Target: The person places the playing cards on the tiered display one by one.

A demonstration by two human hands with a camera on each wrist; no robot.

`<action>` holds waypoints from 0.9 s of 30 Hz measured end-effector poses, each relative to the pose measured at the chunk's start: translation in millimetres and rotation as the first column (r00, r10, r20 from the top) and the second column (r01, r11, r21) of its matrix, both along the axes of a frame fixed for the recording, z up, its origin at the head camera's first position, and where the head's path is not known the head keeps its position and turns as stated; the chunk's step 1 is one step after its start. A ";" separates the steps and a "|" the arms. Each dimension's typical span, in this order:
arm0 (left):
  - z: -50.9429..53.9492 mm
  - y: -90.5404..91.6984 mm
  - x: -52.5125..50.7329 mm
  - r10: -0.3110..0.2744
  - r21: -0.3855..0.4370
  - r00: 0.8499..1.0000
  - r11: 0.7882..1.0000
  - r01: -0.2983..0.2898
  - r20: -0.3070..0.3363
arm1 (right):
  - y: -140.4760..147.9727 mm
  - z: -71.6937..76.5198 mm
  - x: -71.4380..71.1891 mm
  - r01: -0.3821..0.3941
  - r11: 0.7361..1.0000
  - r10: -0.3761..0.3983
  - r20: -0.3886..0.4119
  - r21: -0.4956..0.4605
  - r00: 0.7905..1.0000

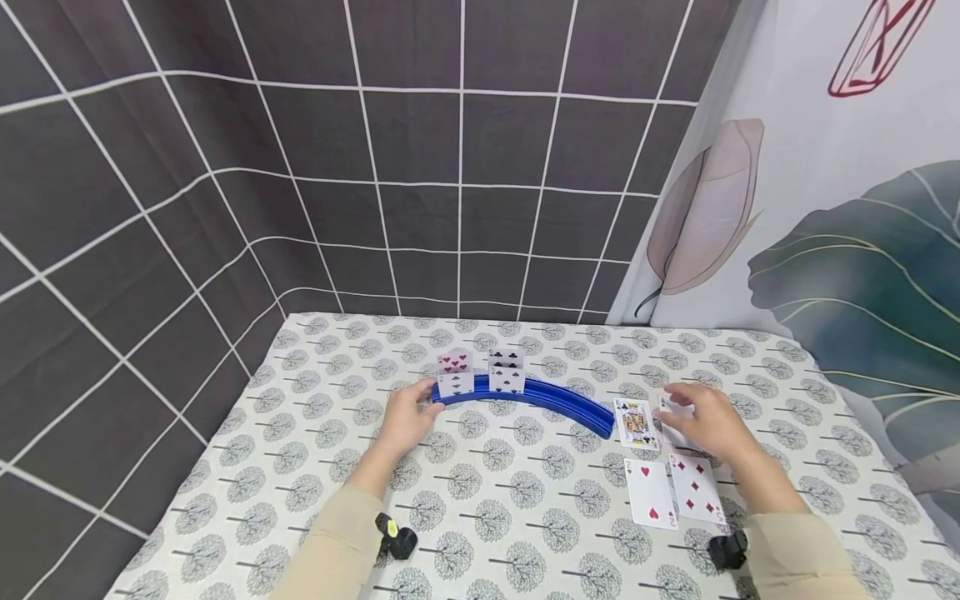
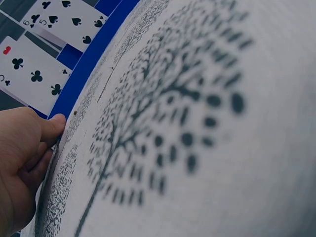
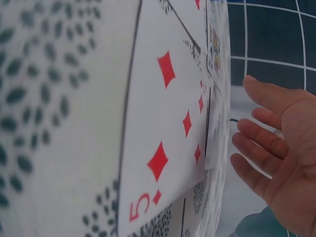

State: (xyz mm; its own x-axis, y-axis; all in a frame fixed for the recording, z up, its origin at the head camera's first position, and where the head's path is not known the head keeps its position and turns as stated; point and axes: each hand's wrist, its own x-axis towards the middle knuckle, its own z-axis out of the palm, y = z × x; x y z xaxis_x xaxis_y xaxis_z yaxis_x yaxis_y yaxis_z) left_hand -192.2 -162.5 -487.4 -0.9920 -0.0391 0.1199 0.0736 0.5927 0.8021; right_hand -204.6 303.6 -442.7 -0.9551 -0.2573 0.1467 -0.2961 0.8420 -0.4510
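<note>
A curved blue card holder (image 1: 558,402) lies on the table. My left hand (image 1: 407,418) pinches its left end, the thumb (image 2: 55,123) against the front side. Two pairs of playing cards stand in its slots. A five of clubs (image 2: 35,74) is in front of a hearts card (image 1: 454,362); a five of spades (image 2: 74,20) is in front of a six of clubs (image 1: 506,357). My right hand (image 1: 708,419), fingers spread and relaxed, hovers over a partly hidden white card (image 1: 670,435). Beside that lies a face card (image 1: 636,423).
Nearer me lie a two of hearts (image 1: 651,492) and a five of diamonds (image 1: 696,487), face up. A tree-patterned cloth (image 1: 480,500) covers the table. Behind it hangs a dark tiled-pattern curtain (image 1: 420,217), with a leaf-print curtain (image 1: 847,275) to the right.
</note>
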 end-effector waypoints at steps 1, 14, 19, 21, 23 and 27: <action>-0.2 0.0 -0.1 0.001 0.002 1.000 1.000 -0.001 0.001 | 1.3 -0.5 -0.1 -0.005 1.000 0.005 0.003 0.008 1.000; -1.2 -0.3 0.0 -0.002 -0.008 1.000 1.000 0.002 -0.012 | 16.9 -7.0 -0.5 0.023 0.997 -0.029 0.079 0.074 0.996; -1.7 0.3 -0.9 0.002 0.000 1.000 1.000 -0.002 -0.003 | 20.5 -8.0 0.1 0.043 0.995 -0.052 0.090 0.092 0.995; -1.8 0.3 -0.7 0.002 0.006 1.000 1.000 -0.002 0.000 | 21.3 -8.5 0.2 0.055 0.993 -0.065 0.104 0.102 0.992; -1.6 0.3 -0.7 0.003 0.009 1.000 1.000 -0.003 0.001 | 21.6 -8.3 0.3 0.064 0.992 -0.076 0.116 0.109 0.990; -0.8 0.3 0.1 0.000 0.005 1.000 1.000 0.000 -0.010 | 23.3 -10.5 -0.3 0.063 0.992 -0.076 0.119 0.108 0.990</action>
